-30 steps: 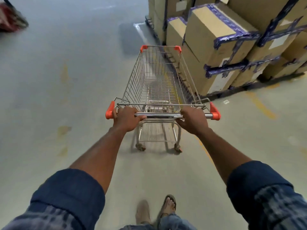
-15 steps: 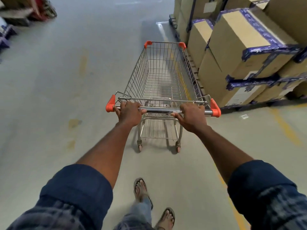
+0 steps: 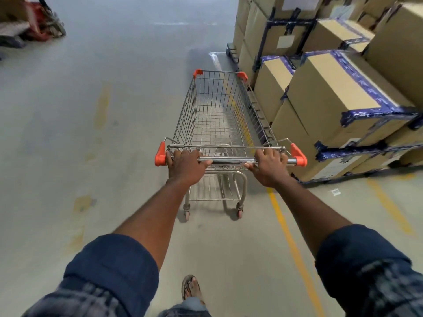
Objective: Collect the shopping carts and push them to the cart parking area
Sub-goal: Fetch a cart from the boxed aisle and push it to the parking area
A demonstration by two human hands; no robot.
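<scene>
A steel wire shopping cart with orange corner caps stands on the grey floor straight ahead, its basket empty. Its chrome handle bar runs between two orange end caps. My left hand grips the bar near the left cap. My right hand grips it near the right cap. Both arms are stretched forward. The cart's right side runs close along a pallet of boxes.
Stacked cardboard boxes with blue tape on pallets fill the right side. A yellow floor line runs under my right arm. A red pallet jack and a loaded pallet stand far left. Grey floor stretches ahead and left.
The cart has rolled forward along the box stack, with my feet stepping behind it. Both hands keep the same hold on the handle bar.
</scene>
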